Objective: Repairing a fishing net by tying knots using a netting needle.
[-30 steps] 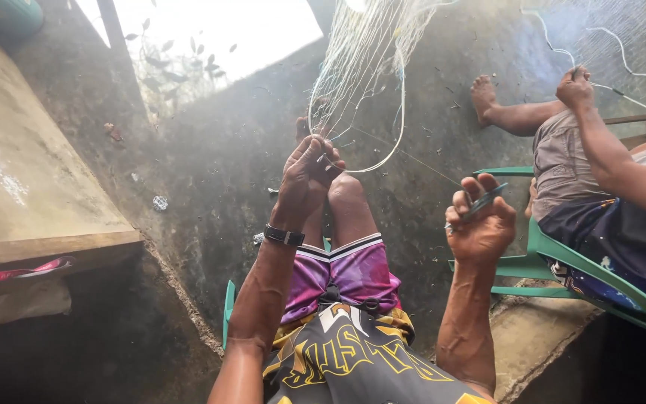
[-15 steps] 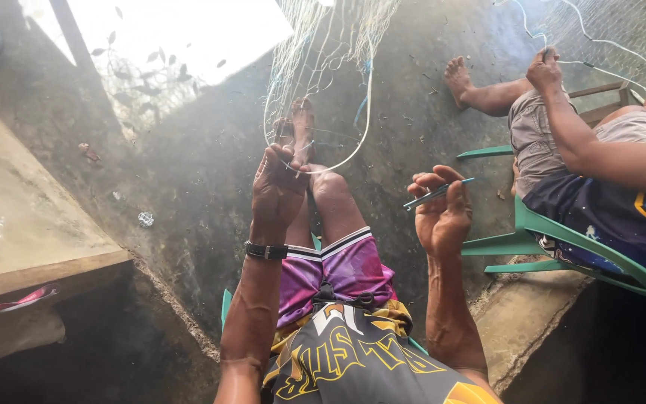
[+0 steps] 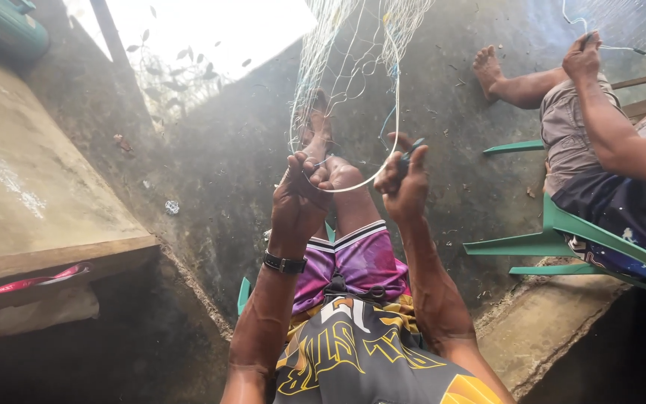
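Head view: we are gripping the pale, thin-stranded fishing net [image 3: 353, 67] that is hanging from above over our raised knee. Our left hand [image 3: 298, 196], with a black wristband [image 3: 284, 263], is pinching the net's lower edge between closed fingers. Our right hand [image 3: 405, 179] is curling shut around a dark slender netting needle [image 3: 407, 155], just beside the white cord loop [image 3: 383, 176].
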